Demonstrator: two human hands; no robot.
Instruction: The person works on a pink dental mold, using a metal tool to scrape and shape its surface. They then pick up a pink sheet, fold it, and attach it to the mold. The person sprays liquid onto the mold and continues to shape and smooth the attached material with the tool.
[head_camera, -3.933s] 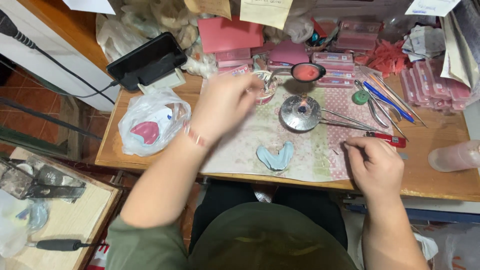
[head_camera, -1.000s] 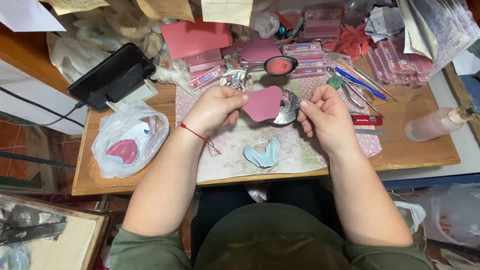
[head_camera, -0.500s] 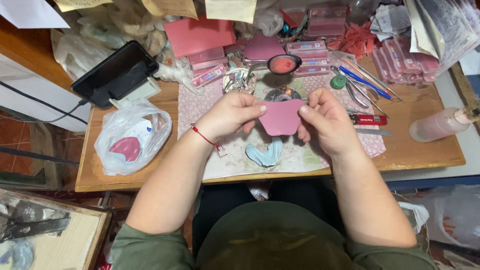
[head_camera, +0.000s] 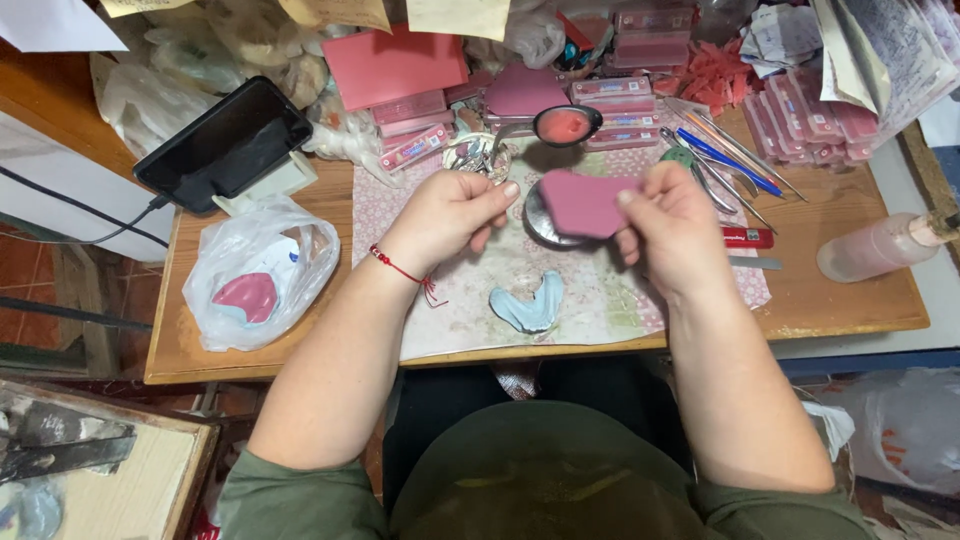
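Observation:
My right hand (head_camera: 678, 232) holds a flat pink wax sheet (head_camera: 582, 203) by its right edge, above a small round metal dish (head_camera: 541, 224). My left hand (head_camera: 452, 215) hovers just left of the sheet with fingers loosely curled and nothing in them; a red string circles its wrist. A pale blue horseshoe-shaped dental cast (head_camera: 527, 305) lies on the patterned mat (head_camera: 480, 310) below both hands. A metal spoon with red wax (head_camera: 564, 125) rests beyond the dish.
Stacks of pink wax boxes (head_camera: 400, 95) line the back. Metal hand tools (head_camera: 715, 150) and a red-handled knife (head_camera: 745, 237) lie right of the mat. A plastic bag with a pink piece (head_camera: 258, 275) sits left, a black phone (head_camera: 225, 143) behind it, a bottle (head_camera: 880, 245) far right.
Both hands held the pink sheet together half a second ago. Now my left hand has let go and moved left, and my right hand alone holds the sheet, shifted right.

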